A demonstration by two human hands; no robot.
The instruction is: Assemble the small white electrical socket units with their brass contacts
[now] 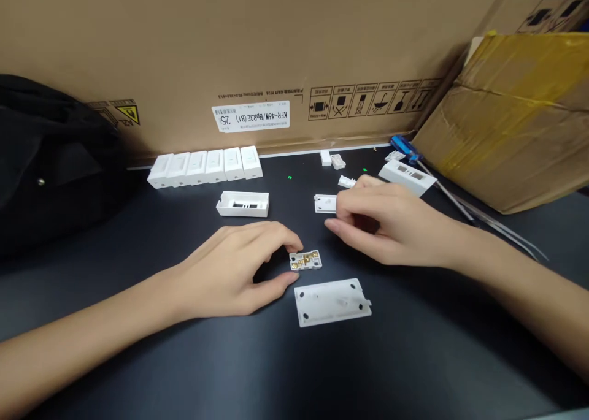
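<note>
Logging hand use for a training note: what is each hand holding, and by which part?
The left hand holds a small white plastic piece with brass contacts by its edges, between fingertip and thumb. The right hand shows nothing held.

The carton label (251,116) reads KFR-46W/BpR3E (B1) 25.

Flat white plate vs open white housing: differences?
The flat white plate is a slab with dark holes near its corners, while the open white housing is a shallow box with raised walls and a dark slot inside. The plate lies nearer the camera and skewed; the housing sits farther back, straighter. Both are white, rectangular and on the black bench.
</note>
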